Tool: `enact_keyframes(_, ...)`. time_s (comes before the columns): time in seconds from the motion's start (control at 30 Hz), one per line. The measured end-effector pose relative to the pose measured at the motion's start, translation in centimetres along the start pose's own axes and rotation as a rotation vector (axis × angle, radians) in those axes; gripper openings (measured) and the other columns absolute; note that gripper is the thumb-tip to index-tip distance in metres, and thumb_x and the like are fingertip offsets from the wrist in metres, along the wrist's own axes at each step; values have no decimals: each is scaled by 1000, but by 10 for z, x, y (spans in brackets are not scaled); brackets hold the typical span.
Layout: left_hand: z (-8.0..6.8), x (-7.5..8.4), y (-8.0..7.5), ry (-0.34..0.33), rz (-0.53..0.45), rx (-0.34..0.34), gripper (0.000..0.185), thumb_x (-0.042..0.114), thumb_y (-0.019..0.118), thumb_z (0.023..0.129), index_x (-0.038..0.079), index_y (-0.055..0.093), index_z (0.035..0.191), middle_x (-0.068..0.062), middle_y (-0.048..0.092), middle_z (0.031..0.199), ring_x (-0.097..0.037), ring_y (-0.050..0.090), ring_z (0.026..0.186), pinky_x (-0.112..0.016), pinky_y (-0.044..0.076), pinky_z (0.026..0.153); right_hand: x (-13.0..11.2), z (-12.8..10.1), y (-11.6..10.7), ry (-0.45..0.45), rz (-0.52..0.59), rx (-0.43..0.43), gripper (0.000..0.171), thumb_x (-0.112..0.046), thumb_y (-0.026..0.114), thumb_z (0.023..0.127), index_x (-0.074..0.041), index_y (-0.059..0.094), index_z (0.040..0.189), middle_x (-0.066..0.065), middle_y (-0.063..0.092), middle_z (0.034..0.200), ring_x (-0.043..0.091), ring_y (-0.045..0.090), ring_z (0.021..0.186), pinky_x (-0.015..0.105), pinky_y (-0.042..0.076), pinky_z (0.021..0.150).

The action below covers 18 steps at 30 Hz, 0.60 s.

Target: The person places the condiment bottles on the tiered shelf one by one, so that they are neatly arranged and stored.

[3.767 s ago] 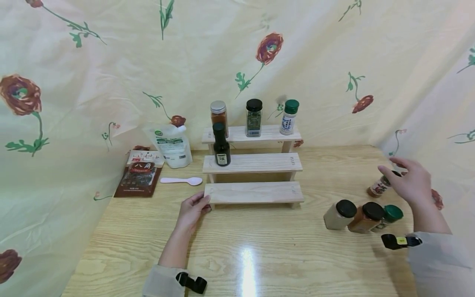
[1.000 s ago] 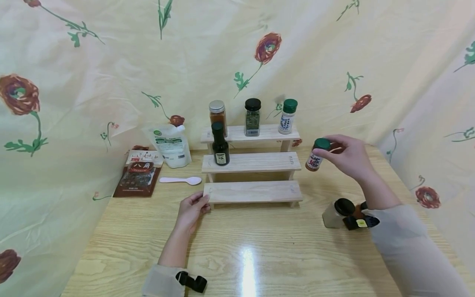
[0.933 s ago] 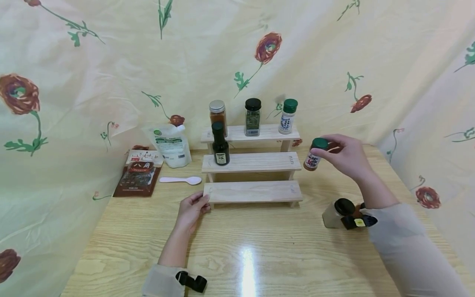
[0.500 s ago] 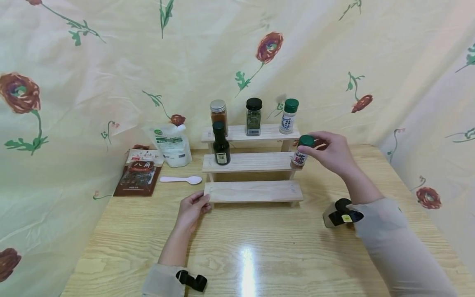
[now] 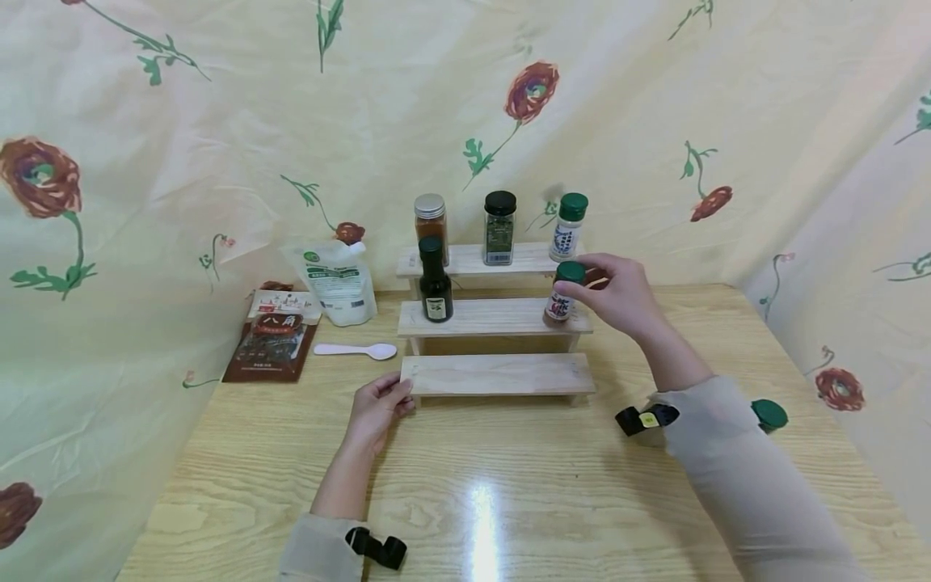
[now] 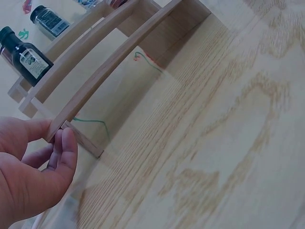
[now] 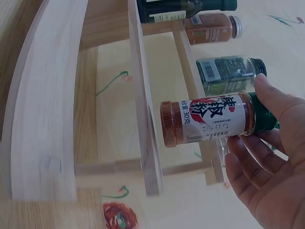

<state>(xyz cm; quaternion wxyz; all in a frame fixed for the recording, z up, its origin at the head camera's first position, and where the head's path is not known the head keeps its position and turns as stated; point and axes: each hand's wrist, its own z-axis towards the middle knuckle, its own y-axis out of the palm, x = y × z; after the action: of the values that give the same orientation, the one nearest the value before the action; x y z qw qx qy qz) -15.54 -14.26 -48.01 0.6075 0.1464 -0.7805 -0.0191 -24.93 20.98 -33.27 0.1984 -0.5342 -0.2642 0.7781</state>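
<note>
Carried in from the table's right edge since the earliest frame, the chilli jar (image 5: pixel 561 296) now sits at the right end of the rack's middle step, while the left hand has not shifted at all. Going left to right: a dark packet (image 5: pixel 271 343), a white pouch (image 5: pixel 334 283) and a white spoon (image 5: pixel 356 352) lie left of the rack (image 5: pixel 497 375). The left hand (image 5: pixel 377 412) steadies the lowest step's left corner, thumb above and fingers (image 6: pixel 65 148) pressed together along the board's end, lightly curled round it. On the middle step a dark bottle (image 5: pixel 435 281) stands at the left; the top step carries three jars (image 5: pixel 499 228). The right hand (image 5: pixel 614 293) pinches the chilli jar by its green cap, thumb and fingertips (image 7: pixel 271 98) closed round the top. The right wrist view shows the jar's base just at the step's face, but I cannot tell whether it is touching or a hair above. Behind the right sleeve a green-capped jar (image 5: pixel 768 415) waits on the table (image 5: pixel 509 501), with others probably hidden. I judge this the placing step, nearly finished. What the next move calls for is settling the base flat and upright, clear of the step's end, then loosening the fingers straight upward so the cap is not dragged and the jar does not tip against the jar above.
</note>
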Motion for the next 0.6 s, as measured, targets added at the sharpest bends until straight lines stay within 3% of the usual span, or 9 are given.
enact_keyframes(0.4, 1, -1, 0, -8, -22, -2, 37, -2, 63, 98, -18, 54, 130, -7, 63, 90, -11, 63, 72, -21, 59, 67, -12, 15, 21, 44, 23, -39, 52, -36, 80, 89, -4, 68, 128, 15, 67, 117, 28, 65, 98, 27, 56, 76)
enact_keyframes(0.6, 1, 0, 0, -17, -21, 1, 35, -3, 62, 98, -16, 55, 130, -7, 63, 91, -12, 64, 72, -22, 60, 69, -18, 22, 33, 48, 33, -56, 45, -33, 81, 89, -6, 69, 123, 13, 67, 113, 28, 66, 98, 38, 57, 81)
